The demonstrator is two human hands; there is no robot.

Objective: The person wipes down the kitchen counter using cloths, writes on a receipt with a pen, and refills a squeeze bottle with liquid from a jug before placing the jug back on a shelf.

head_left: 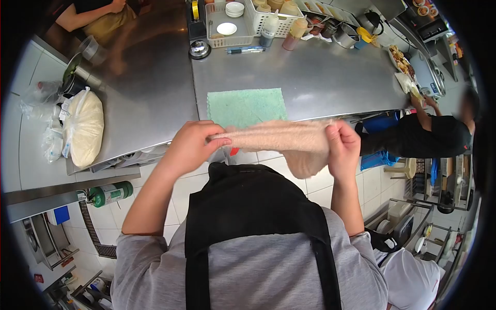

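A beige towel-like cloth (279, 135) is stretched between my two hands, above the front edge of the steel counter. My left hand (199, 142) pinches its left end between thumb and fingers. At the other end, my right hand (342, 147) grips the cloth, and a fold of it hangs down just left of that hand. Behind it, a green cloth (247, 106) lies flat on the counter, its near edge partly covered from view.
The steel counter (310, 77) carries a call bell (199, 49), pens (245, 50), a basket (230, 39) with white dishes, and sauce bottles (295, 34). At left sits a bulging plastic bag (85, 126). A person in black (429, 135) stands at right; another person's arm (85, 18) shows top left.
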